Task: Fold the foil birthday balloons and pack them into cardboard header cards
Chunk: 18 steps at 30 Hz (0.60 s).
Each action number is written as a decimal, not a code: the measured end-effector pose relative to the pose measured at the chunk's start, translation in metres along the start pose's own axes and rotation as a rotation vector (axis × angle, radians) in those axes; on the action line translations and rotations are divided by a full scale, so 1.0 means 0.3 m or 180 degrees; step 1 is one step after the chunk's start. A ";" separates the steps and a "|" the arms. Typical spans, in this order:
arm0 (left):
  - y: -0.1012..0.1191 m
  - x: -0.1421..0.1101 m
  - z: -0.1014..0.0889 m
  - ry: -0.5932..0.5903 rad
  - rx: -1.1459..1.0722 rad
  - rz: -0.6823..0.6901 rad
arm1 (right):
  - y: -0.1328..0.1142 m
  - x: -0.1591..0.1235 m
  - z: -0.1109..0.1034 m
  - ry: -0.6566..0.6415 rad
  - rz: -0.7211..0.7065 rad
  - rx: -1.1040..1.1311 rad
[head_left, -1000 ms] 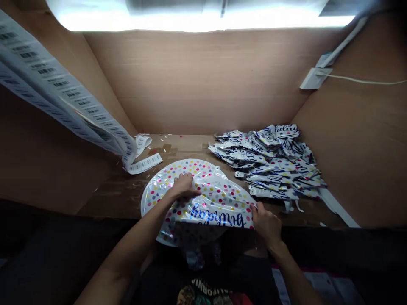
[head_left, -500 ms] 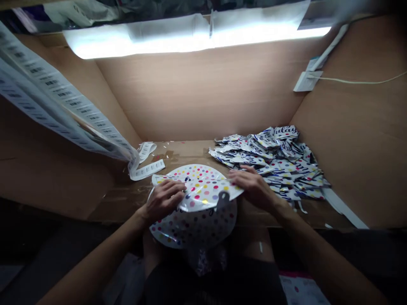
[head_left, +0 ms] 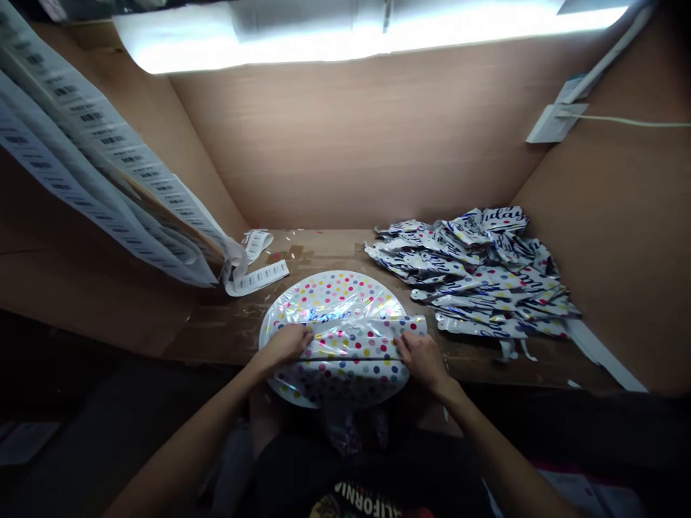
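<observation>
A flat round foil balloon (head_left: 335, 295), white with coloured dots and blue script, lies on the wooden worktop. On top of it a second dotted foil balloon (head_left: 353, 338) is folded into a narrow band across the middle. My left hand (head_left: 286, 342) presses the band's left end with closed fingers. My right hand (head_left: 424, 356) pinches its right end. Both hands rest on the stack near the worktop's front edge.
A heap of folded foil balloons (head_left: 475, 270) lies at the right back of the worktop. Long strips of barcode labels (head_left: 102, 158) hang from the upper left, their ends (head_left: 259, 273) lying on the worktop. Brown board walls (head_left: 367, 144) enclose the booth, with a lamp above.
The upper balloon has been folded down from a loose half into a tight flat band. Both hands moved toward me to its two ends.
</observation>
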<state>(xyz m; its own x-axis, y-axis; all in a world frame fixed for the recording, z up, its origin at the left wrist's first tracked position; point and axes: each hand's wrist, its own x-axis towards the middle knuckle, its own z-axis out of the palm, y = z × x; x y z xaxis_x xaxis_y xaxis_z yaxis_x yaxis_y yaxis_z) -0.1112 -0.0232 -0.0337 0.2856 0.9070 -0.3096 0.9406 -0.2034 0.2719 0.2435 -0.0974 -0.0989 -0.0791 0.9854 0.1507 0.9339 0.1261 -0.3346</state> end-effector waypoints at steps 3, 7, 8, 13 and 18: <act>0.111 0.125 -0.042 -0.0036 -0.0048 0.0057 | -0.020 0.029 0.003 -0.0136 -0.0018 -0.0282; 0.256 0.234 -0.041 -0.0546 -0.0449 0.0328 | 0.009 0.008 0.002 0.0156 -0.0082 -0.0134; 0.277 0.239 -0.044 -0.0718 -0.0558 0.0379 | 0.019 -0.006 -0.005 0.0439 -0.0045 0.0012; 0.302 0.125 -0.060 -0.0883 -0.2101 0.0787 | -0.025 -0.066 -0.049 0.1749 0.1003 0.1809; 0.347 -0.033 -0.016 -0.0423 -0.4077 0.0815 | -0.177 -0.014 -0.095 -0.0364 0.0929 0.4678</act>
<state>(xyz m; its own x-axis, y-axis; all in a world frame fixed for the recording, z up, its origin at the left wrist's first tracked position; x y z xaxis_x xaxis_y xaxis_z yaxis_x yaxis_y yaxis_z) -0.0171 -0.0516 0.0021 0.5140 0.8371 -0.1872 0.0384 0.1955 0.9799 0.2041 -0.1116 -0.0554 -0.0480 0.9900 -0.1323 -0.2460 -0.1401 -0.9591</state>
